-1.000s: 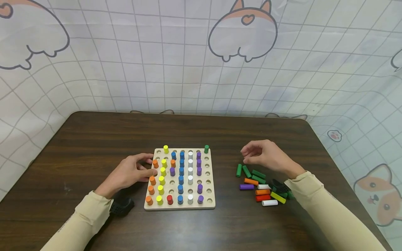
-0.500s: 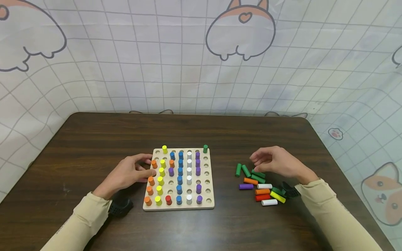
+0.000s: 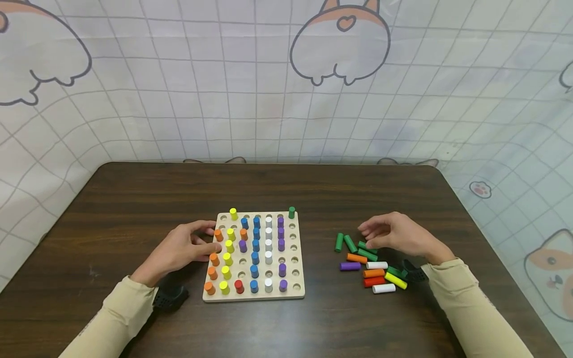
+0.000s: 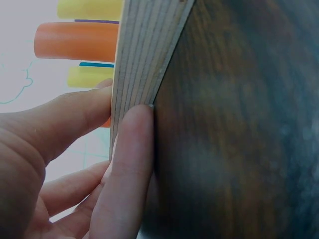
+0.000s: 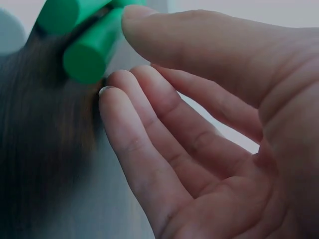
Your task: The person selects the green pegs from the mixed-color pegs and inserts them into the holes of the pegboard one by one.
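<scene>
A wooden pegboard with rows of upright coloured pegs lies at the table's middle. My left hand holds its left edge; in the left wrist view the thumb lies at the top face and fingers press the layered side. Over loose pegs to the right hovers my right hand, fingers bent loosely. Its thumb and fingertips are beside a green peg, partly hidden by the hand. In the right wrist view the thumb tip is close to a green peg; nothing is between thumb and fingers.
Around the right hand lie more green pegs, a purple peg, a red peg, a yellow peg, and orange and white ones. The dark wooden table ends at a patterned cloth behind.
My right hand has moved right and down towards the loose green pegs, slowing in the last half second. The left hand stays at the board's edge.
</scene>
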Motion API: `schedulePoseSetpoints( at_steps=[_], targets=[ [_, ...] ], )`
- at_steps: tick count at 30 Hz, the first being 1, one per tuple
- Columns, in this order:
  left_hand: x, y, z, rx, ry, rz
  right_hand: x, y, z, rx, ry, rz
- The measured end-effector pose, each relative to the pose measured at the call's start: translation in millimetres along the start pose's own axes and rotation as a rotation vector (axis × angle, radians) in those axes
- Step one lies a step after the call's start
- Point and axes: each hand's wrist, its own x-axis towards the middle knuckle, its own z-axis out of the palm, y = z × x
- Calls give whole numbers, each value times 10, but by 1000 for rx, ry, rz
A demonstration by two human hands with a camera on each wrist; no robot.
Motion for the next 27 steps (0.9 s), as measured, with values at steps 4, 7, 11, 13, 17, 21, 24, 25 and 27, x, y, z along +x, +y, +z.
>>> schedulePoseSetpoints(
  at_steps=[4, 7, 11, 13, 17, 21, 24, 25, 27],
  targets=[
    [7, -14, 2, -3, 5, 10, -5, 25, -12, -2, 5, -6],
    [15, -22, 3, -8, 3, 16, -14, 52, -19, 4, -2, -7],
    [18, -15, 2, -2, -3, 11, -12, 85, -4, 10, -20, -21],
    [17, -12, 0, -3, -6, 11, -8, 86, 6, 9, -26, -27],
    [12, -8, -1, -14, -7, 15, -4, 65, 20, -14, -24, -35],
    [11, -6, -1, -20, -8, 16, -12, 41, 36, -101, -20, -48],
    [12, -7, 0, -23, -8, 14, -14, 13, 46, -159, -17, -61],
    [13, -7, 1, -24, -10, 13, -15, 1, 48, -166, -16, -63],
    [15, -9, 3, -28, -11, 10, -18, -17, 52, -171, -13, -59]
  ],
)
